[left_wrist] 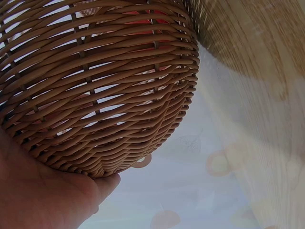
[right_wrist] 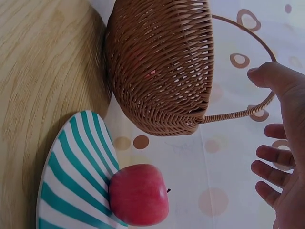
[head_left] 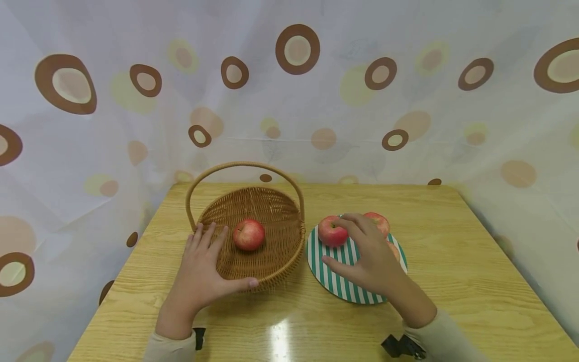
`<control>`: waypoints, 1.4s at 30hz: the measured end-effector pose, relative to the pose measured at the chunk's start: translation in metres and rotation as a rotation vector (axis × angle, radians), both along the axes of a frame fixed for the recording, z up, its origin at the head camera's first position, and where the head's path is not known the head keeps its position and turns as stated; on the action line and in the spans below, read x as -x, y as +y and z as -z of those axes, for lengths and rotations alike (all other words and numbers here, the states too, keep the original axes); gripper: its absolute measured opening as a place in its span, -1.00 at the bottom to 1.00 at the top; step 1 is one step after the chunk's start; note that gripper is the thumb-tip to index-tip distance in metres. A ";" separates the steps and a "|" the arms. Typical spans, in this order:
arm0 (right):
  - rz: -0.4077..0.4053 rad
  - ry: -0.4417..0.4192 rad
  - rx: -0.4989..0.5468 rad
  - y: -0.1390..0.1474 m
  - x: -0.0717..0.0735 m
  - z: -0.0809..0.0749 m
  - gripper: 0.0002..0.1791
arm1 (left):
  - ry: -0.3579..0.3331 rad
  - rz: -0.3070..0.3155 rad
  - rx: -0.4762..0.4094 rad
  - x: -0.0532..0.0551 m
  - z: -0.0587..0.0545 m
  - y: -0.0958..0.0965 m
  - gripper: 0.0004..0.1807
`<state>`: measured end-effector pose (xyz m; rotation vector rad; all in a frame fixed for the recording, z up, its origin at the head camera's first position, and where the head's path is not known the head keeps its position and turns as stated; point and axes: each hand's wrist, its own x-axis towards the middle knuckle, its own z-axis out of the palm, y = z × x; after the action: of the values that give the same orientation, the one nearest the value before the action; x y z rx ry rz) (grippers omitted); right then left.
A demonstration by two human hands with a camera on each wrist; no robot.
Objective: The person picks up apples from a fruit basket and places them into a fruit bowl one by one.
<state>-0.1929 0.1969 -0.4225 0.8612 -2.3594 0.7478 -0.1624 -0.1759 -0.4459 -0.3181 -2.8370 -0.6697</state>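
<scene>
A brown wicker basket [head_left: 280,251] with a tall arched handle stands on the table, and one red apple [head_left: 249,235] lies inside it. My left hand [head_left: 203,274] rests on its near left rim with fingers spread and the thumb along the front edge; the left wrist view shows the woven wall [left_wrist: 100,90] beside the palm. My right hand [head_left: 373,254] hovers over a round green-and-white striped plate [head_left: 334,281], thumb and fingers apart, holding nothing. Near its fingertips a red apple [head_left: 331,232] sits on the plate. In the right wrist view this apple [right_wrist: 139,194] stands apart from the hand.
Behind the right hand, another apple [head_left: 378,222] and part of a paler one [head_left: 394,250] show on the plate. The wooden table [head_left: 457,266] extends to the right. A patterned curtain [head_left: 344,120] hangs along the back and both sides. The basket's handle [head_left: 246,164] rises above the rim.
</scene>
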 end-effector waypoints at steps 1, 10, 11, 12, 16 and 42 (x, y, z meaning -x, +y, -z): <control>-0.005 -0.003 0.004 -0.002 0.000 0.000 -0.17 | 0.000 0.000 0.001 0.000 0.000 0.000 0.48; -0.043 -0.063 0.025 -0.017 0.000 -0.003 -0.22 | 0.000 0.003 0.005 0.002 0.000 -0.001 0.49; -0.047 -0.072 0.026 -0.018 -0.001 -0.003 -0.23 | -0.001 0.003 0.007 0.002 0.000 -0.001 0.49; -0.054 -0.077 0.027 -0.020 0.000 -0.003 -0.23 | -0.001 0.003 0.008 0.002 0.000 -0.001 0.49; -0.071 -0.096 0.018 -0.025 0.000 -0.002 -0.22 | -0.002 0.004 0.009 0.002 0.000 0.000 0.49; -0.157 -0.116 -0.065 -0.067 0.009 -0.005 -0.24 | 0.013 -0.001 0.022 0.001 0.000 0.000 0.49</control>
<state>-0.2019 0.1298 -0.4173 1.0669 -2.4507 0.8066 -0.1632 -0.1756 -0.4463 -0.3233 -2.8335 -0.6341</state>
